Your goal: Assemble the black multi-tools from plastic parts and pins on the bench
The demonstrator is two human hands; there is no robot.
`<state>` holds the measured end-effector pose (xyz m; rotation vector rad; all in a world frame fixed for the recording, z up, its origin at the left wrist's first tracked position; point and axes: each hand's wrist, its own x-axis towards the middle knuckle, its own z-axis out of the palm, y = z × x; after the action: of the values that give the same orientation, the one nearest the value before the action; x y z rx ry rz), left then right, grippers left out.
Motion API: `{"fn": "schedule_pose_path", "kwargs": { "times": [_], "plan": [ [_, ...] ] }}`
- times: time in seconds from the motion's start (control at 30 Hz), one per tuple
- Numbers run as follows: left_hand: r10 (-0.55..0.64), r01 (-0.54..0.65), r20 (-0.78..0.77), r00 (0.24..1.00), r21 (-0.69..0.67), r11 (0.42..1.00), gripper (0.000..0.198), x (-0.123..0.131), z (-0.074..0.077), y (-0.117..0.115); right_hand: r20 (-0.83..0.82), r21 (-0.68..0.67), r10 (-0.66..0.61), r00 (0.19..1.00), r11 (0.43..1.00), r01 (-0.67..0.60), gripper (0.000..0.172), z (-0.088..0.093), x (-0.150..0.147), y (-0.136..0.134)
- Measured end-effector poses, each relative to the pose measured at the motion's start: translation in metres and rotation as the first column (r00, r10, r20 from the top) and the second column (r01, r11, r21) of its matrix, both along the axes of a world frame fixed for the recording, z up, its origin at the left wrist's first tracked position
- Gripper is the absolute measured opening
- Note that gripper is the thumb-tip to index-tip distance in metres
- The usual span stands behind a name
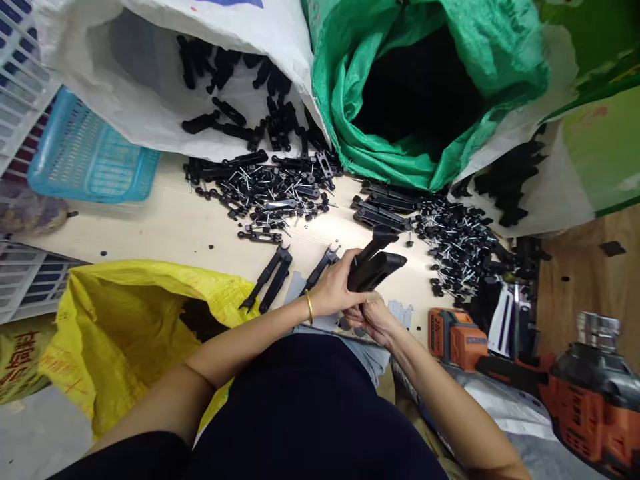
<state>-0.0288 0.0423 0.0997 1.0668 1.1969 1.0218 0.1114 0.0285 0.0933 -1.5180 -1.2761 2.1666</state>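
Observation:
My left hand (333,287), with a gold bangle at its wrist, is wrapped round a black two-armed plastic bracket (377,270) whose arms point up and to the right. Just below it, my right hand (373,317) has its fingers curled near the bracket's lower end. Whatever lies between those fingers is hidden. To the left of my hands, one similar black bracket (270,277) lies on the table, and another (320,267) is partly covered by my left hand.
Loose black parts and screws (280,187) lie at the back, with black-headed screws (455,240) piled at right. Around stand a white sack (165,113), a green sack (340,127), a yellow sack (100,293) and a blue basket (95,153). An orange power tool (585,400) lies at right.

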Motion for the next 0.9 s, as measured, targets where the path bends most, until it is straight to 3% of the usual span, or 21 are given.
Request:
{"fn": "schedule_pose_path", "kwargs": {
  "times": [0.03,0.07,0.13,0.2,0.27,0.33,0.4,0.47,0.53,0.6,0.63,0.7,0.73,0.77,0.83,0.9],
  "plan": [
    [0.004,-0.003,0.017,1.0,-0.023,1.0,0.066,0.0,-0.004,0.0,-0.003,-0.054,0.012,1.0,0.998,-0.013,0.052,0.0,0.001,0.0],
    [0.043,-0.039,0.067,0.997,-0.065,0.997,0.061,0.0,-0.006,-0.001,0.016,-0.026,0.024,1.0,0.999,-0.023,0.052,0.001,0.002,0.0],
    [0.158,-0.12,0.214,0.964,-0.183,0.976,0.05,0.002,-0.008,-0.001,0.091,0.197,0.014,0.996,0.98,-0.032,0.048,0.008,0.009,0.004],
    [0.213,-0.113,0.347,0.913,-0.287,0.951,0.046,0.004,-0.006,-0.002,0.147,0.47,0.0,0.989,0.88,-0.07,0.042,0.015,0.014,0.007],
    [0.203,-0.063,0.4,0.894,-0.335,0.94,0.046,0.005,-0.004,-0.002,0.161,0.577,0.011,0.987,0.81,-0.103,0.04,0.018,0.015,0.006],
    [0.178,-0.08,0.34,0.923,-0.285,0.955,0.046,0.003,-0.003,-0.003,0.128,0.466,-0.015,0.992,0.883,-0.046,0.043,0.013,0.011,0.0],
    [0.095,-0.071,0.194,0.976,-0.129,0.989,0.052,0.0,-0.005,-0.004,0.073,0.183,-0.059,0.996,0.982,0.045,0.045,0.005,0.005,-0.007],
    [-0.054,0.053,0.043,0.998,0.023,0.998,0.065,-0.004,-0.007,-0.006,0.022,-0.101,-0.038,0.999,0.994,0.04,0.046,-0.001,0.001,-0.012],
    [-0.141,0.143,-0.025,0.99,0.061,0.988,0.071,-0.007,-0.008,-0.008,0.022,-0.155,0.039,0.999,0.987,-0.036,0.046,-0.003,0.001,-0.013],
    [-0.056,0.056,0.025,0.998,-0.005,0.998,0.063,-0.007,-0.006,-0.01,0.104,0.078,0.089,0.991,0.992,-0.097,0.045,0.002,0.004,-0.01],
    [0.025,-0.019,0.083,0.996,-0.067,0.998,0.056,-0.006,-0.005,-0.011,0.156,0.255,0.088,0.984,0.959,-0.126,0.044,0.005,0.006,-0.008],
    [0.148,-0.101,0.227,0.963,-0.206,0.973,0.045,-0.003,-0.002,-0.011,0.218,0.544,0.075,0.973,0.818,-0.185,0.042,0.009,0.008,-0.005],
    [0.171,-0.097,0.29,0.942,-0.255,0.962,0.042,-0.002,0.0,-0.011,0.22,0.613,0.076,0.973,0.765,-0.198,0.042,0.01,0.008,-0.005],
    [0.175,-0.083,0.326,0.929,-0.278,0.957,0.041,-0.002,0.001,-0.011,0.201,0.632,0.076,0.977,0.752,-0.188,0.042,0.009,0.007,-0.005],
    [0.15,-0.081,0.289,0.946,-0.236,0.968,0.04,-0.003,0.001,-0.011,0.102,0.519,0.048,0.994,0.85,-0.094,0.045,0.003,0.004,-0.01],
    [0.08,-0.069,0.104,0.991,-0.108,0.992,0.047,-0.007,0.0,-0.012,-0.023,0.198,-0.045,0.999,0.979,0.048,0.046,-0.007,0.0,-0.016]
  ]
}}
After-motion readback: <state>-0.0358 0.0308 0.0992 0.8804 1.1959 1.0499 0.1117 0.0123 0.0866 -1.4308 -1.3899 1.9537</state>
